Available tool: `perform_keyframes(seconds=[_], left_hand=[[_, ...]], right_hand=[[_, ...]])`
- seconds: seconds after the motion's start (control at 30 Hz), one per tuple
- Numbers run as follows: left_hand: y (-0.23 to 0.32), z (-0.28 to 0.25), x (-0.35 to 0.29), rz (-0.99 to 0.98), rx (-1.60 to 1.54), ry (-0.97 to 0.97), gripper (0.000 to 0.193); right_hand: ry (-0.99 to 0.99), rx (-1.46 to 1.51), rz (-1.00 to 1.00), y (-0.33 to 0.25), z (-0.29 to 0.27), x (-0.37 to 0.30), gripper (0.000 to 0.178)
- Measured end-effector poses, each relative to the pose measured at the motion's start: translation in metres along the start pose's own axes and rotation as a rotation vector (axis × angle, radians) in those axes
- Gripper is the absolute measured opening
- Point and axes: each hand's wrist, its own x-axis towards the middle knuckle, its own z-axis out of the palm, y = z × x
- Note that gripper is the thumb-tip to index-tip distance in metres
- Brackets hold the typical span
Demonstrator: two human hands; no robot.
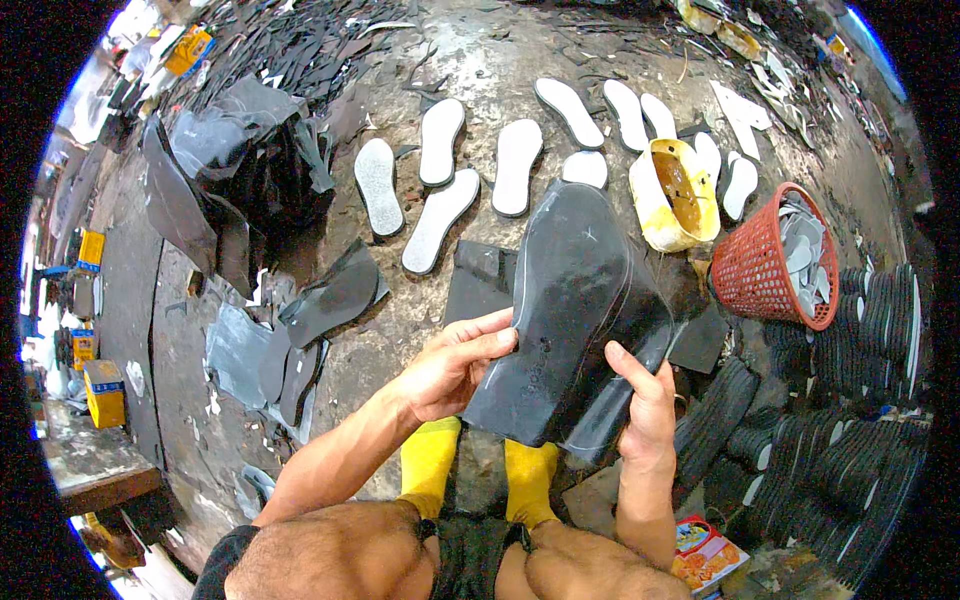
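Note:
Both hands hold up a large black rubber sheet (565, 310), with faint sole-shaped lines and a small white mark on its surface. My left hand (455, 365) pinches its left edge, thumb on top. On the right side, my right hand (645, 405) grips the sheet where it curls over, the thumb lying on the front face. Beyond the sheet, several white-topped shoe soles (518, 165) lie on the floor; the sheet's top edge partly covers one of them. A cut-open yellow container (648, 205) holding amber liquid stands to the right of these soles.
At right a red perforated basket (745, 275) of grey cut pieces leans beside stacked black soles (835, 470). Left lie a heap of black sheets (225, 185) and loose black pieces (340, 300). Scraps cover the far floor. My yellow-socked feet (430, 465) are below the sheet.

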Motion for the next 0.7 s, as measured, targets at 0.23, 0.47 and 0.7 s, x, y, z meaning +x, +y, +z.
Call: perform_keyframes(seconds=[0.23,0.47,0.7], left_hand=[[0.009,0.004,-0.002,0.167,0.364,0.034,0.067],[0.010,0.008,-0.011,0.194,0.702,-0.185,0.059],[0.003,0.008,-0.019,0.220,0.754,-0.081,0.060]], right_hand=[[0.061,-0.292,-0.120,0.005,0.003,-0.008,0.039],[-0.163,-1.105,-1.085,-0.067,0.015,0.014,0.055],[-0.326,-0.955,-1.269,-0.067,0.044,0.013,0.021]])
